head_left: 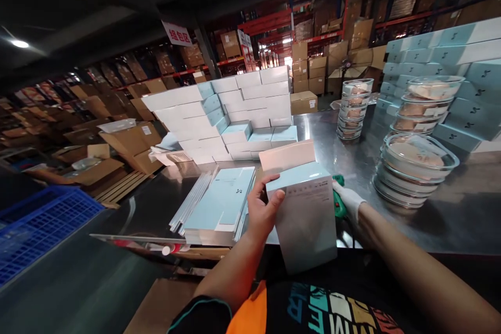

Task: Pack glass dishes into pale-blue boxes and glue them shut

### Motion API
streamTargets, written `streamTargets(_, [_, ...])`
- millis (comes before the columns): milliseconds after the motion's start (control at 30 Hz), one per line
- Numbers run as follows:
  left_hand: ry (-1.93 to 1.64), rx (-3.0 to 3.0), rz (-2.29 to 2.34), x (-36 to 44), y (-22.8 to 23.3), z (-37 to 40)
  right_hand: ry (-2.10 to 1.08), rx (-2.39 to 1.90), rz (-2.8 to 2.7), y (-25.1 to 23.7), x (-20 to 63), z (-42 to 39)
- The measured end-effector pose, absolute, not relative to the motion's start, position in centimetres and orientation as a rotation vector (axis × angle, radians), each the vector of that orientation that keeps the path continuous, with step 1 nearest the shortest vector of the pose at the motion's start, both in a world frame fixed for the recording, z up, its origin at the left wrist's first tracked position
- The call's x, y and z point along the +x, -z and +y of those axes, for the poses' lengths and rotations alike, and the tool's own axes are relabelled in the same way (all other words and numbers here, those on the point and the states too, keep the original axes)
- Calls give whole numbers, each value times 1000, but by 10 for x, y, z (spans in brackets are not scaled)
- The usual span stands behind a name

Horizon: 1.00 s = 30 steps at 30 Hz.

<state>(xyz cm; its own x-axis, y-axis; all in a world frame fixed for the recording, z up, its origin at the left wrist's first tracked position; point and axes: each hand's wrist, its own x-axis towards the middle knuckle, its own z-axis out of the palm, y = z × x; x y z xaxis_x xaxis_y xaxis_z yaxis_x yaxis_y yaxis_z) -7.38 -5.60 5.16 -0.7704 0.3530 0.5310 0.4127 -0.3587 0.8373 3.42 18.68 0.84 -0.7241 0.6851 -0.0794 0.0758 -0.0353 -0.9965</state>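
My left hand is closed on the left edge of a light blue and white carton, thumb on the near face and fingers behind. The carton is tilted, with a flap standing up at its far end. My right hand, in a white glove, is wrapped round a green glue gun at the carton's right side. Its front is hidden behind the carton, and a dark cord hangs below. Left of my left hand lies a stack of flat blue cartons, beside several translucent sticks.
A wall of white and blue boxes stands at the back of the metal table. Lidded glass containers are stacked at right, before more blue boxes. A blue crate and brown cartons are beyond the left edge.
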Motion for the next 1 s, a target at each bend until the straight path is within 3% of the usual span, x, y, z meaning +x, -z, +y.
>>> streamTargets(167, [2341, -1071, -1789, -77, -49, -55, -1486, -811, -1830, -13, 40, 201])
streamTargets(433, [2242, -1312, -1728, -71, -43, -43, -1519, -276, -1938, -85, 62, 134])
streamTargets(733, [2131, -1481, -1373, -80, -30, -42, -1224, 68, -2046, -46, 93, 148])
streamTargets(1000, [1721, -1847, -1243, -94, -43, -49, -1149, 300, -2063, -51, 100, 144])
